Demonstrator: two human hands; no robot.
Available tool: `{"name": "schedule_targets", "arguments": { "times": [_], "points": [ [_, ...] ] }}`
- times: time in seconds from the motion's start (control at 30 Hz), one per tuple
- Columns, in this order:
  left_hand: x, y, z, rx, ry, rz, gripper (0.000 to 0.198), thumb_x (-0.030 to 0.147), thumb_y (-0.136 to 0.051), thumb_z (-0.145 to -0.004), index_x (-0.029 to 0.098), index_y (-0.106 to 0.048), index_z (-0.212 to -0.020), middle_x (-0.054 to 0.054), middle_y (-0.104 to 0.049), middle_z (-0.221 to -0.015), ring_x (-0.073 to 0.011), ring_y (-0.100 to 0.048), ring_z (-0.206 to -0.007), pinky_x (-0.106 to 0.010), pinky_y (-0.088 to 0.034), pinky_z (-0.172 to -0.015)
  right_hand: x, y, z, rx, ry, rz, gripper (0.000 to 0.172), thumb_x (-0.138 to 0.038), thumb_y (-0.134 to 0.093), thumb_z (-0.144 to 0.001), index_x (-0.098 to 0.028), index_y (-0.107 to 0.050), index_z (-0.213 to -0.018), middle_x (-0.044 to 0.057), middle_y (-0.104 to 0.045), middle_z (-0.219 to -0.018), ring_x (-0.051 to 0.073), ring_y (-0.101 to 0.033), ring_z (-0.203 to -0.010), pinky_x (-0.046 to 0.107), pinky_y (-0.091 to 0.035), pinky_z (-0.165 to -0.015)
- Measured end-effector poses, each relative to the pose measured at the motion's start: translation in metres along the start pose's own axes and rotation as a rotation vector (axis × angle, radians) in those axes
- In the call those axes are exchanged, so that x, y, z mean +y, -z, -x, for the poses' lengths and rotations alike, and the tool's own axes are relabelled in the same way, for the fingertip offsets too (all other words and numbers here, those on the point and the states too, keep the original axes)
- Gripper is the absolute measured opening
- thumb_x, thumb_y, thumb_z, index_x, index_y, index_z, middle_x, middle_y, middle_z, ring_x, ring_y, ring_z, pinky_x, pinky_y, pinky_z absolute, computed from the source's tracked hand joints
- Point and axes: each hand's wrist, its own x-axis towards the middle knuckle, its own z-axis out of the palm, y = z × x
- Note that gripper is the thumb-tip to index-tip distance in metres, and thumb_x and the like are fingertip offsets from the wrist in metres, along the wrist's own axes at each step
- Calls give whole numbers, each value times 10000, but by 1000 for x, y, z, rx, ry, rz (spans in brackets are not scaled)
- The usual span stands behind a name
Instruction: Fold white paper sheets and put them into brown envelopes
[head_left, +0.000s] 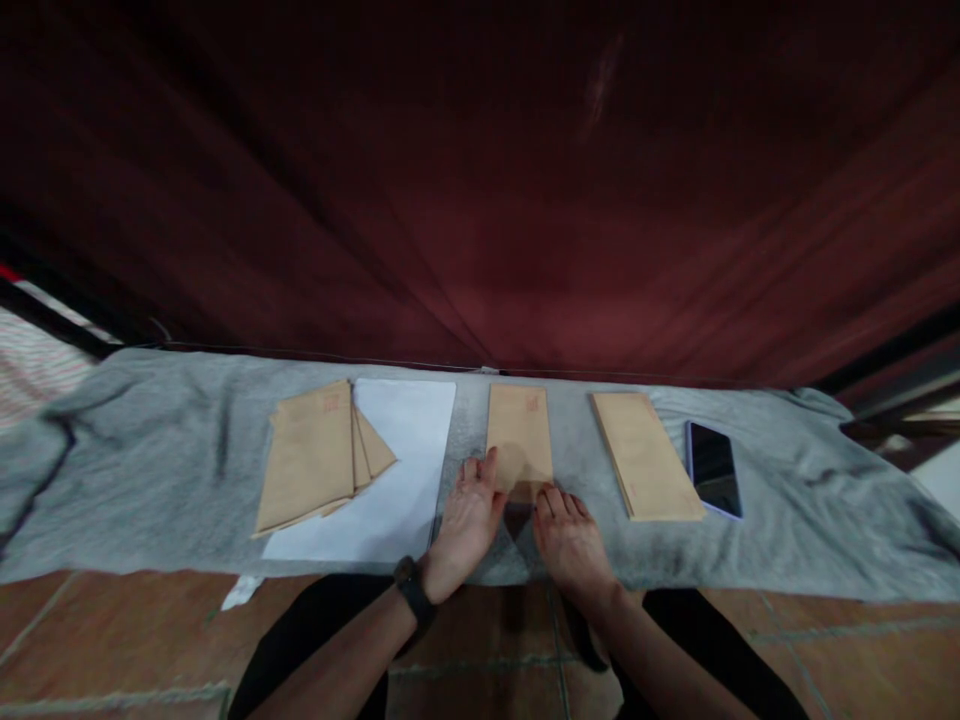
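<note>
A single brown envelope (519, 432) lies lengthwise on the grey cloth (150, 470) straight ahead of me. My left hand (466, 522), with a black wristband, rests flat at the envelope's near left corner, fingers stretched out and touching its edge. My right hand (568, 538) lies flat just below the envelope's near edge, fingers together and extended, fingertips at the flap end. Neither hand grips anything.
A fanned pile of brown envelopes (315, 455) lies on a white sheet (397, 460) to the left. A neat stack of envelopes (645, 455) and a dark phone (712, 468) lie to the right. A dark red curtain (480, 200) hangs behind; tiled floor (112, 630) lies below.
</note>
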Motion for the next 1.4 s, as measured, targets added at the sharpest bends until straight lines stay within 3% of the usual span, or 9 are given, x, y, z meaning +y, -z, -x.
{"name": "schedule_targets", "arguments": {
  "times": [0.23, 0.47, 0.57, 0.7, 0.83, 0.93, 1.07, 1.17, 1.4],
  "points": [
    [-14, -6, -14, -12, 101, 201, 859, 154, -694, -743, 211, -338, -1522, -131, -633, -1194, -286, -652, -1017, -374, -531, -836, 0, 0, -4, -5, -11, -3, 270, -116, -477, -961, -170, -639, -1171, 167, -668, -1181, 304, -644, -972, 447, -480, -866],
    [-7, 3, -29, -150, 203, 984, 1009, 116, -654, -742, 185, -119, -1595, -46, -724, -974, -203, -694, -833, -330, -552, -757, -2, 7, -8, 50, -48, -42, 237, -272, -551, -980, -190, -599, -1197, 157, -653, -1196, 299, -623, -1008, 445, -478, -879],
    [10, 17, -26, -219, 152, 1211, 924, 181, -676, -792, 197, -199, -1584, -70, -720, -1047, -209, -694, -900, -330, -550, -787, 3, 13, -12, 107, -80, -105, 352, -295, -524, -987, -183, -549, -1320, 164, -648, -1218, 293, -614, -1032, 431, -492, -873],
    [25, 28, -24, -206, 63, 1185, 646, 424, -592, -936, 213, -400, -1515, -58, -688, -988, -182, -666, -862, -324, -537, -789, 16, 24, -23, 123, -231, -494, 338, -348, -377, -1032, -229, -626, -1227, 136, -665, -1096, 258, -643, -931, 397, -525, -796],
    [19, 23, -36, 76, 139, 932, 549, 463, -605, -927, 233, -514, -1417, -102, -611, -1257, -209, -627, -1072, -346, -526, -904, 27, 31, -32, 173, -486, -1119, 446, -616, -425, -963, -239, -660, -1014, 103, -693, -1001, 250, -660, -855, 399, -565, -769],
    [7, 17, -46, 181, 297, 988, 636, 442, -620, -920, 252, -398, -1486, -109, -595, -1316, -211, -647, -1078, -348, -544, -891, 23, 28, -33, 78, -638, -1526, 464, -657, -601, -849, -232, -658, -1026, 68, -725, -944, 235, -675, -818, 379, -584, -736],
    [-5, 14, -51, 79, 414, 1280, 852, 345, -687, -860, 258, -220, -1568, -64, -711, -1092, -203, -697, -949, -327, -572, -801, 4, 15, -27, -80, -783, -1833, 408, -541, -805, -711, -218, -656, -910, 26, -724, -813, 197, -696, -754, 351, -588, -762],
    [-11, 12, -54, 69, 387, 1298, 981, 216, -698, -786, 237, -145, -1596, -19, -735, -966, -177, -704, -864, -306, -564, -806, -5, 10, -23, -246, -867, -1926, 389, -479, -836, -694, -196, -630, -863, 38, -729, -775, 190, -714, -736, 339, -583, -750],
    [-29, 3, -71, -32, 291, 1125, 1026, 146, -625, -731, 198, -106, -1614, -70, -752, -1063, -213, -723, -846, -347, -584, -779, 1, 31, -24, -781, -669, -1877, 383, -461, -594, -902, -120, -710, -1034, 154, -757, -1064, 174, -725, -777, 306, -565, -717]
  ]
}}
